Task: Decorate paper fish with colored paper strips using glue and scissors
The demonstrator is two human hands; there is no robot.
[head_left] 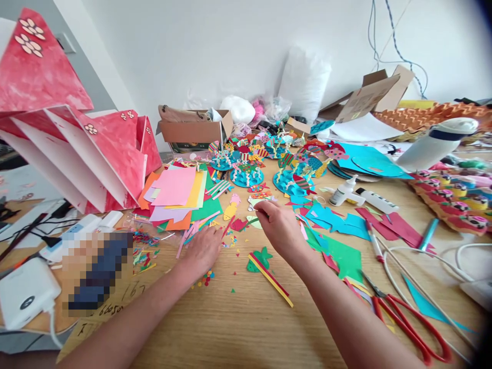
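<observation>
Wooden table [238, 328] littered with paper scraps. Left hand [203, 248] lies flat, fingers spread and pressing down near pink strips [190, 236], probably to steady them. Right hand [279, 225] has thumb and forefinger pinched on a small pale scrap [254, 209], lifted just off the table, likely to keep it clear of the litter. Green fish cutout [261, 255] lies just below the right fingers; red scissors [407, 323] well off to their right.
</observation>
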